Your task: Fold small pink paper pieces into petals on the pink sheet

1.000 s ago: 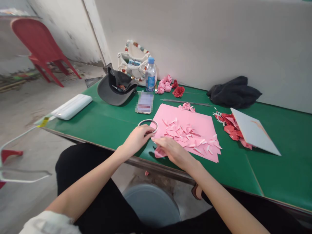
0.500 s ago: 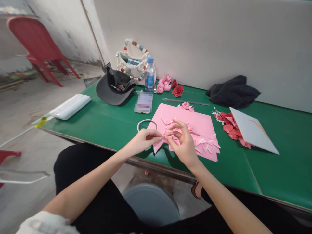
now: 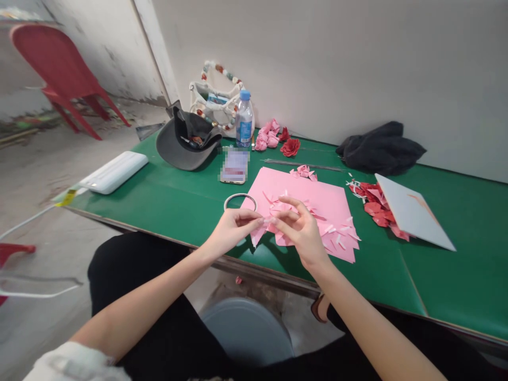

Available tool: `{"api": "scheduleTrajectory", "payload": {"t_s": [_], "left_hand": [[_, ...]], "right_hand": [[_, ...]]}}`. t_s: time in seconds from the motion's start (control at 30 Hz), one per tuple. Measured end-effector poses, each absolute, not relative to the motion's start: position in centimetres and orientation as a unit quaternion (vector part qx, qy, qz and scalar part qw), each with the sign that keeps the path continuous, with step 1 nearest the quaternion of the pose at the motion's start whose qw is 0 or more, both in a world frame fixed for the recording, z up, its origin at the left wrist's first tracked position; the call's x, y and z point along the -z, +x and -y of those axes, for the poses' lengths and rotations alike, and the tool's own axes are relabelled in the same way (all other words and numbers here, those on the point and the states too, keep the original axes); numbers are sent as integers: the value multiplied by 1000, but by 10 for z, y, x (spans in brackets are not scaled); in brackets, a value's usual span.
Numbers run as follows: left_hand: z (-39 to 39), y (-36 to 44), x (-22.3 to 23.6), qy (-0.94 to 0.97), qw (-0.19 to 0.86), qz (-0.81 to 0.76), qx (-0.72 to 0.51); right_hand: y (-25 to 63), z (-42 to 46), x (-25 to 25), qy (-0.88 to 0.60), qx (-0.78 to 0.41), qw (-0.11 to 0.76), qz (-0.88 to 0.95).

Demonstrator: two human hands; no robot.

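Note:
My left hand (image 3: pixel 235 231) and my right hand (image 3: pixel 300 230) meet above the near left part of a pink paper sheet (image 3: pixel 313 190). Between their fingertips they pinch a small pale pink paper piece (image 3: pixel 267 219). Several cut pink paper scraps (image 3: pixel 291 207) lie on the sheet, partly hidden by my right hand. A metal bangle (image 3: pixel 240 201) rests on the green table just beyond my left hand, touching the sheet's left edge.
A water bottle (image 3: pixel 244 120), grey cap (image 3: pixel 187 141), beaded bag (image 3: pixel 216 100), blurred phone (image 3: pixel 234 165), white power bank (image 3: pixel 113 172), and pink and red paper roses (image 3: pixel 277 137) stand along the green table (image 3: pixel 448 280). Red paper pieces (image 3: pixel 375 206) lie beside a grey board (image 3: pixel 413 211).
My left hand has moved right, away from the bangle. My right hand has lifted off the sheet, and its fingers now meet my left hand's over a small paper piece.

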State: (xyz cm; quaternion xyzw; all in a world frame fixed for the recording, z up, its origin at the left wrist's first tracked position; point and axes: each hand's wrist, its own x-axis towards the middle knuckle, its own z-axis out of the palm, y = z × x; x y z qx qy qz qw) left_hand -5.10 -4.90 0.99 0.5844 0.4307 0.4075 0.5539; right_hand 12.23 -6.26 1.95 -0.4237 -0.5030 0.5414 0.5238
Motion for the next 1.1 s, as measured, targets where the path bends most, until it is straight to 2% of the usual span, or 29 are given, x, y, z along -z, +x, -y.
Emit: {"api": "scheduleTrajectory", "payload": {"t_s": [1.1], "left_hand": [[51,-49,-4,602,566,-406,-390]], "right_hand": [[111,70,-10,-478,-434,553,528]]}}
